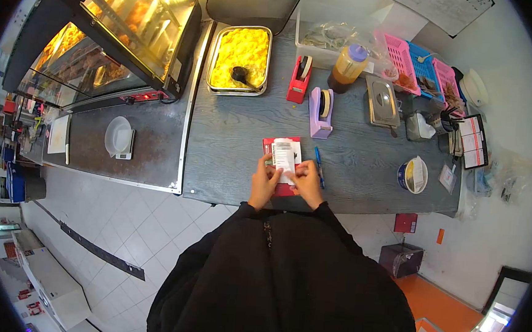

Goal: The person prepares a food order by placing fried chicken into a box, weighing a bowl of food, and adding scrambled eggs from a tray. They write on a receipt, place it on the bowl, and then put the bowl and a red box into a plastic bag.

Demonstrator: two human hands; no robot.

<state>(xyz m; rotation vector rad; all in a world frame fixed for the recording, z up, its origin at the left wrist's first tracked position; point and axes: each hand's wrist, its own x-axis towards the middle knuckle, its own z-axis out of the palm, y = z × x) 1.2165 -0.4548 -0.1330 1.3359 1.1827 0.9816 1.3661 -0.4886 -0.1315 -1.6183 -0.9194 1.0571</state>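
A white printed receipt [284, 155] lies over a red booklet or packet [291, 141] near the front edge of the table. My left hand [265, 183] pinches the receipt's lower left side. On the other side, my right hand [305, 182] has its fingers closed at the receipt's lower right. The red item shows above and below the paper; whether the fingers also grip it is hidden. Just right of my right hand is a blue pen [319, 167], lying apart from it.
Behind are a purple tape dispenser [321, 114], a red tape dispenser [299, 82], a sauce bottle [348, 69] and a tray of yellow food [240, 53] with a black ladle. At right sits a white tub [413, 175]. A heated display case [121, 29] stands left.
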